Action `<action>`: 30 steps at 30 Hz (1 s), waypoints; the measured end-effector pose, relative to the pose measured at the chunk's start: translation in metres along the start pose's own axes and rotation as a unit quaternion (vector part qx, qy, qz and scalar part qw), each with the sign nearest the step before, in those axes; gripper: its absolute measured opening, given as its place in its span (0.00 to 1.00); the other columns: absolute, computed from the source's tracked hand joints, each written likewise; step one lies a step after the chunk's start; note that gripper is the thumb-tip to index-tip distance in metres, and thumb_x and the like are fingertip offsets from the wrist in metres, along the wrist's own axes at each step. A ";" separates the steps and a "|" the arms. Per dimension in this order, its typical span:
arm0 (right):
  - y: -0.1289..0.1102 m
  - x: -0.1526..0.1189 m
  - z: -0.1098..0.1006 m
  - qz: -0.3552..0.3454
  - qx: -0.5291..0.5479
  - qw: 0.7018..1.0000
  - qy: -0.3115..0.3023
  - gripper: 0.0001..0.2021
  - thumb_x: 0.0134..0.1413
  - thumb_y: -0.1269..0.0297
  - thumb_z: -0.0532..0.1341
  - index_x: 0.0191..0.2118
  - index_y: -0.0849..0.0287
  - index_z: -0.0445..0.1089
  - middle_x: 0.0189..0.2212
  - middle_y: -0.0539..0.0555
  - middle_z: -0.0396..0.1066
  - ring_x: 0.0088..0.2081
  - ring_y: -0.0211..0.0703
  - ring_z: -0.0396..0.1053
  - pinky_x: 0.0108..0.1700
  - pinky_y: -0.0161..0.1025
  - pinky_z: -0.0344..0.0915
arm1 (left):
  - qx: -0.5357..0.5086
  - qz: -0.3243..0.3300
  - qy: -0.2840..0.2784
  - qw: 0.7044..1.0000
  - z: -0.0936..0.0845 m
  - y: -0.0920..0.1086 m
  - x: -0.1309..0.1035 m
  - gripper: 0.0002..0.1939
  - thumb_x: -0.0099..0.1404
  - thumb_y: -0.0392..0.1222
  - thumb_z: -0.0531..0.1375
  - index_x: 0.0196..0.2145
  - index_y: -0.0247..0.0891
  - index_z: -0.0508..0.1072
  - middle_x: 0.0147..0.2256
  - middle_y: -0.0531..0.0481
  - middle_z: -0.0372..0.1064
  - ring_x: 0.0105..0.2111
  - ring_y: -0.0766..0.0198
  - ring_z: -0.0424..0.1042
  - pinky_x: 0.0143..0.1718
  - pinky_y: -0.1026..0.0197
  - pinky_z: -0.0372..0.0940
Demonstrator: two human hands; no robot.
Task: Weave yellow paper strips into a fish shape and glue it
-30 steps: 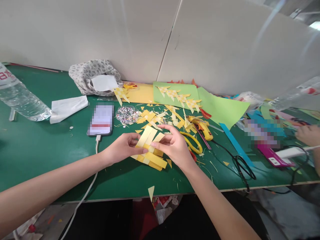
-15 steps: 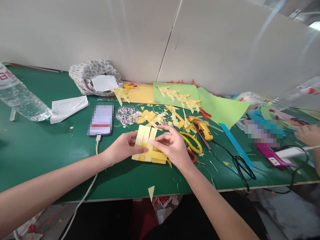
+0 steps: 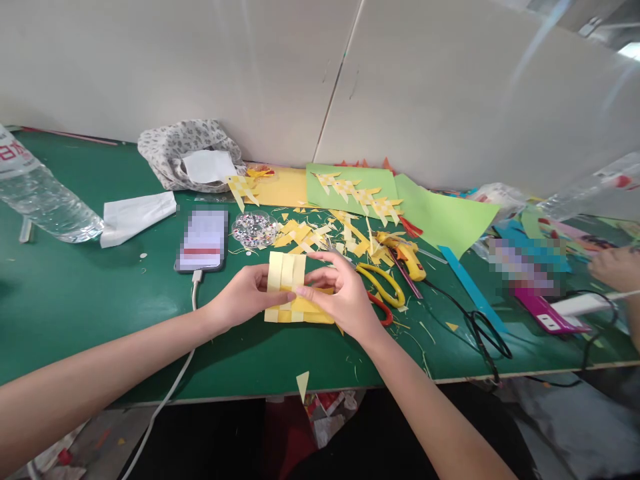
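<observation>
Woven yellow paper strips (image 3: 287, 270), pale ones crossing deeper yellow ones, are held between my two hands above the front of the table. My left hand (image 3: 249, 293) pinches the weave at its left side, thumb in front and fingers behind. On the right side, my right hand (image 3: 345, 293) grips it with the thumb pressed on a pale strip near the middle. The fingertips behind the paper are hidden. Just right of my right hand lie scissors (image 3: 393, 287) with yellow and red handles. Yellow paper scraps (image 3: 310, 237) are heaped behind the weave.
A phone (image 3: 203, 240) on a white cable and a dish of beads (image 3: 254, 230) lie to the left. A water bottle (image 3: 45, 193) leans farther left. Woven paper fish (image 3: 360, 193) rest on green paper. Right are a glue gun (image 3: 407, 257) with black cord and another person's hand (image 3: 617, 270).
The pale upright strips now sit closer together and straighter. My right hand has shifted slightly left with its thumb. My left hand has barely moved.
</observation>
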State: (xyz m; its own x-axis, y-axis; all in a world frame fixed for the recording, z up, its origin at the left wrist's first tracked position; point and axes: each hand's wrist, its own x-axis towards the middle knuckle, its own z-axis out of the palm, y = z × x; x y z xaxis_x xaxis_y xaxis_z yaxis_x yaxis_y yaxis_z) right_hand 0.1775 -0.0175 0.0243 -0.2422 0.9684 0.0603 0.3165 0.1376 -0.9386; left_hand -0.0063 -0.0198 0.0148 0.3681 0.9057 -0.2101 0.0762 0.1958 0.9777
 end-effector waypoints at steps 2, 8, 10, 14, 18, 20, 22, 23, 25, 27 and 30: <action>-0.001 0.000 -0.002 0.006 -0.010 1.000 -0.009 0.27 0.41 0.60 0.67 0.49 0.52 0.60 0.31 0.51 0.73 0.34 0.44 0.72 0.40 0.44 0.68 | -0.010 0.002 0.004 1.000 -0.001 0.000 0.000 0.17 0.51 0.44 0.65 0.38 0.36 0.71 0.37 0.47 0.75 0.37 0.58 0.73 0.37 0.58 0.67; -0.004 -0.001 -0.004 0.015 -0.005 0.999 -0.028 0.26 0.42 0.61 0.66 0.49 0.52 0.60 0.27 0.49 0.73 0.31 0.42 0.72 0.39 0.43 0.69 | -0.024 -0.006 -0.002 1.000 -0.001 0.000 -0.001 0.17 0.51 0.48 0.65 0.36 0.35 0.73 0.37 0.46 0.75 0.37 0.57 0.73 0.37 0.58 0.67; -0.004 -0.001 -0.004 0.022 -0.004 0.999 -0.034 0.27 0.42 0.61 0.67 0.50 0.52 0.59 0.28 0.50 0.73 0.31 0.43 0.72 0.38 0.43 0.69 | -0.031 -0.021 -0.001 0.999 -0.001 0.000 0.000 0.16 0.51 0.49 0.65 0.34 0.36 0.74 0.36 0.47 0.76 0.35 0.57 0.74 0.35 0.59 0.68; -0.005 -0.001 -0.008 0.031 -0.012 0.999 -0.034 0.29 0.41 0.61 0.67 0.51 0.52 0.59 0.28 0.50 0.74 0.32 0.44 0.72 0.38 0.43 0.68 | -0.029 -0.032 0.001 0.999 -0.002 -0.001 0.000 0.15 0.50 0.49 0.66 0.33 0.36 0.75 0.35 0.48 0.76 0.35 0.58 0.74 0.35 0.60 0.68; -0.009 0.000 -0.012 0.035 -0.024 0.998 -0.035 0.28 0.42 0.61 0.67 0.51 0.52 0.59 0.28 0.50 0.74 0.33 0.44 0.73 0.38 0.42 0.67 | -0.023 -0.020 -0.009 0.999 -0.003 -0.003 0.000 0.15 0.51 0.49 0.65 0.34 0.35 0.75 0.36 0.47 0.76 0.36 0.57 0.74 0.37 0.59 0.68; -0.010 0.000 -0.013 0.032 -0.029 0.998 -0.037 0.27 0.43 0.62 0.66 0.51 0.52 0.60 0.28 0.50 0.74 0.33 0.44 0.73 0.37 0.42 0.67 | -0.020 -0.017 -0.014 1.000 -0.003 -0.003 0.000 0.15 0.52 0.49 0.65 0.33 0.35 0.75 0.36 0.47 0.76 0.36 0.58 0.74 0.38 0.59 0.67; -0.010 0.000 -0.014 0.029 -0.029 0.999 -0.034 0.26 0.44 0.62 0.66 0.51 0.53 0.60 0.28 0.50 0.74 0.33 0.44 0.73 0.38 0.42 0.68 | -0.018 -0.014 -0.016 1.000 -0.004 -0.003 0.000 0.15 0.52 0.49 0.64 0.33 0.35 0.75 0.36 0.47 0.76 0.35 0.58 0.74 0.37 0.60 0.68; -0.010 0.000 -0.014 0.027 -0.026 0.999 -0.032 0.26 0.44 0.61 0.65 0.51 0.53 0.60 0.28 0.51 0.74 0.33 0.44 0.72 0.38 0.43 0.68 | -0.017 -0.012 -0.014 1.000 -0.004 -0.002 0.000 0.15 0.52 0.49 0.64 0.33 0.36 0.75 0.36 0.47 0.76 0.35 0.58 0.74 0.37 0.60 0.68; -0.007 0.001 -0.015 0.026 -0.008 0.999 -0.030 0.26 0.44 0.60 0.65 0.51 0.53 0.59 0.30 0.51 0.74 0.35 0.44 0.72 0.40 0.43 0.68 | -0.020 -0.009 -0.007 1.000 -0.005 0.000 0.000 0.15 0.52 0.49 0.64 0.33 0.36 0.75 0.36 0.47 0.76 0.35 0.59 0.74 0.36 0.61 0.68; -0.004 0.002 -0.015 0.040 0.020 0.998 -0.039 0.30 0.41 0.61 0.67 0.52 0.53 0.57 0.34 0.52 0.73 0.37 0.44 0.72 0.41 0.43 0.68 | -0.029 -0.012 0.006 0.999 -0.005 0.002 0.000 0.15 0.52 0.49 0.65 0.33 0.36 0.75 0.36 0.47 0.76 0.35 0.58 0.74 0.35 0.61 0.69; -0.001 0.003 -0.014 0.082 0.071 0.992 -0.057 0.37 0.35 0.63 0.70 0.53 0.52 0.55 0.37 0.52 0.71 0.38 0.44 0.72 0.39 0.41 0.70 | -0.047 -0.019 0.026 0.998 -0.004 0.003 0.000 0.15 0.52 0.49 0.64 0.34 0.36 0.74 0.37 0.47 0.76 0.35 0.58 0.75 0.35 0.61 0.69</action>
State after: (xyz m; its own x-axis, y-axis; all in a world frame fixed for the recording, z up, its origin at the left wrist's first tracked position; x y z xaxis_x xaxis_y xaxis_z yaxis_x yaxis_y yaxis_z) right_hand 0.1891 -0.0124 0.0304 -0.3026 0.9444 -0.1286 0.2303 -0.0585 -0.9714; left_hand -0.0100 -0.0182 0.0175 0.3182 0.9147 -0.2492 0.0012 0.2625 0.9649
